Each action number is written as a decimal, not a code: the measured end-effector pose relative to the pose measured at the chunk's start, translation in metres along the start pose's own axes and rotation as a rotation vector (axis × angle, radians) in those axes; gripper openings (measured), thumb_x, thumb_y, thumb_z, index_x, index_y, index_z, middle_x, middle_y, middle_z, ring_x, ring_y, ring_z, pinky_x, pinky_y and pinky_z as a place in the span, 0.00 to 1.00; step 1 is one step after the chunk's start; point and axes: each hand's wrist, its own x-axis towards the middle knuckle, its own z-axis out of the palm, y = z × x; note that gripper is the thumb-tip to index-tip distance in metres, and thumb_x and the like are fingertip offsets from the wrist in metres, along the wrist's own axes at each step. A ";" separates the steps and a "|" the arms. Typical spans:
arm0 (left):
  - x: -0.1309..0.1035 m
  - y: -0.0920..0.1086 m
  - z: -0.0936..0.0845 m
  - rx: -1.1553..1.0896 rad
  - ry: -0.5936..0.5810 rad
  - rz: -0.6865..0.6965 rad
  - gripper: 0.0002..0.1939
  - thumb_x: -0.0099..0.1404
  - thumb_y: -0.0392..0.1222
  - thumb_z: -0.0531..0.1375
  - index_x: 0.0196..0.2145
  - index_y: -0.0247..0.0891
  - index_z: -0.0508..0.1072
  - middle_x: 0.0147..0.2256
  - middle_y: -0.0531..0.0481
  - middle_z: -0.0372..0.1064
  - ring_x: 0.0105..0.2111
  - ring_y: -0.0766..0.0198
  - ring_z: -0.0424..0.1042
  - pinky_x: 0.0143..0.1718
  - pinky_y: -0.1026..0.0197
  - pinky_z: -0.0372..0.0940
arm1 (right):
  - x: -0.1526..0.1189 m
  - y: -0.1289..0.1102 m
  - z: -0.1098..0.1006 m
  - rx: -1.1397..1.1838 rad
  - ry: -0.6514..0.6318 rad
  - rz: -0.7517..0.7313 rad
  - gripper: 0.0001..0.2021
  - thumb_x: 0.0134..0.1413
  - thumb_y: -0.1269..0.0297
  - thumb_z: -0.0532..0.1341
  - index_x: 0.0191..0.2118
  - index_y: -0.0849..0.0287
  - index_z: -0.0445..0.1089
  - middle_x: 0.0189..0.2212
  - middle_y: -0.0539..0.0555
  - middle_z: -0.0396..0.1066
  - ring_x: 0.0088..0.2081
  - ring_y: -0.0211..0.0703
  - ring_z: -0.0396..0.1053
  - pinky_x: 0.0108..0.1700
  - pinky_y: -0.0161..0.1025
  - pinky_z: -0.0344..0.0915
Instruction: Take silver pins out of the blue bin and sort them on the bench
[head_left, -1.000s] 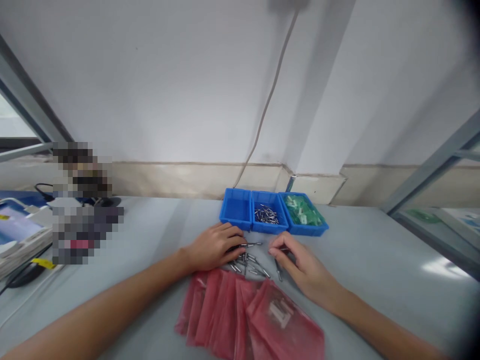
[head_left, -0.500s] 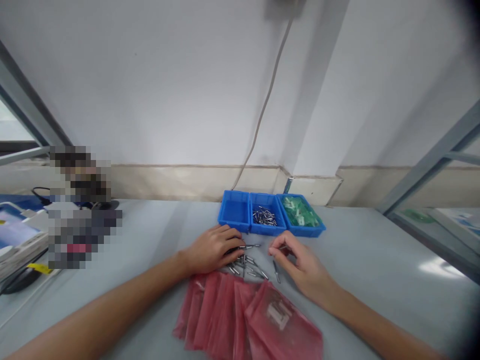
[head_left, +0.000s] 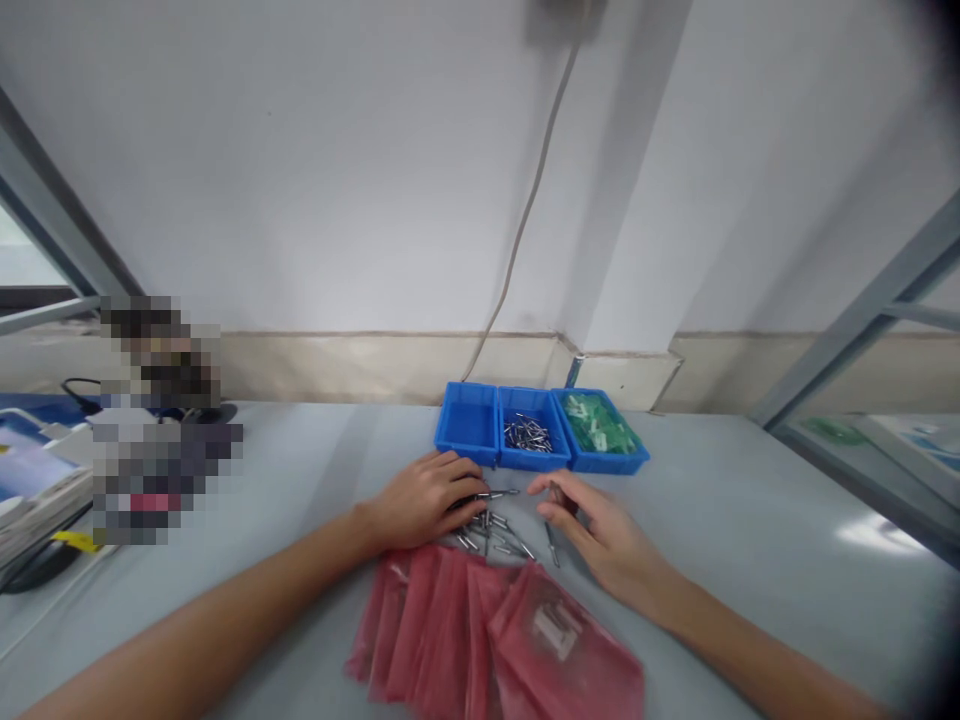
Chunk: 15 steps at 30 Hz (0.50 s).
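Observation:
Small metal pin-like parts (head_left: 495,525) lie in a loose pile on the table between my hands. My left hand (head_left: 435,497) rests palm down over the left side of this pile, its fingers loosely bent and hiding some of the parts. On the right, my right hand (head_left: 592,525) hovers beside the pile, thumb and forefinger apart. A dark sliver shows among its curled fingers, too unclear to name. One separate metal pin (head_left: 552,545) is just under the right thumb. Closer to me, several red translucent bags (head_left: 450,630) overlap in a fan; the top one has small pieces inside.
Behind the hands stand a blue bin (head_left: 466,420) with nothing visible in it, a blue bin of metal parts (head_left: 529,432) and a blue bin of green packets (head_left: 600,425). A blurred-out person (head_left: 165,440) and cables are at the left. Metal frames rise on both sides.
My right thumb and forefinger have parted from their earlier pinch. My left hand, the pile and the red bags stay about where they were.

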 end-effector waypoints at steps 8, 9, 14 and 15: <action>0.000 0.000 -0.001 -0.006 0.000 -0.001 0.15 0.81 0.47 0.54 0.53 0.39 0.77 0.49 0.44 0.75 0.47 0.58 0.75 0.51 0.55 0.68 | -0.001 -0.004 -0.002 0.024 -0.002 -0.070 0.16 0.78 0.52 0.51 0.47 0.51 0.73 0.42 0.51 0.78 0.42 0.47 0.74 0.46 0.42 0.68; 0.000 0.000 -0.001 -0.006 -0.002 -0.004 0.15 0.81 0.47 0.54 0.53 0.39 0.77 0.49 0.44 0.75 0.47 0.58 0.75 0.51 0.55 0.68 | 0.000 -0.004 -0.002 0.029 -0.008 -0.081 0.15 0.79 0.53 0.51 0.46 0.51 0.73 0.41 0.51 0.78 0.42 0.48 0.74 0.46 0.42 0.68; -0.001 -0.001 0.000 -0.007 -0.016 0.000 0.15 0.82 0.47 0.54 0.53 0.39 0.76 0.50 0.44 0.75 0.48 0.57 0.74 0.52 0.54 0.68 | 0.000 -0.004 -0.002 0.005 0.001 -0.143 0.15 0.79 0.56 0.52 0.43 0.53 0.74 0.38 0.53 0.74 0.40 0.48 0.72 0.46 0.43 0.67; -0.001 -0.001 0.001 -0.008 -0.016 -0.001 0.15 0.82 0.47 0.54 0.53 0.39 0.76 0.50 0.44 0.75 0.48 0.57 0.74 0.52 0.54 0.67 | 0.000 -0.003 -0.002 0.006 0.007 -0.154 0.15 0.79 0.57 0.52 0.43 0.53 0.74 0.38 0.53 0.73 0.40 0.47 0.71 0.46 0.43 0.67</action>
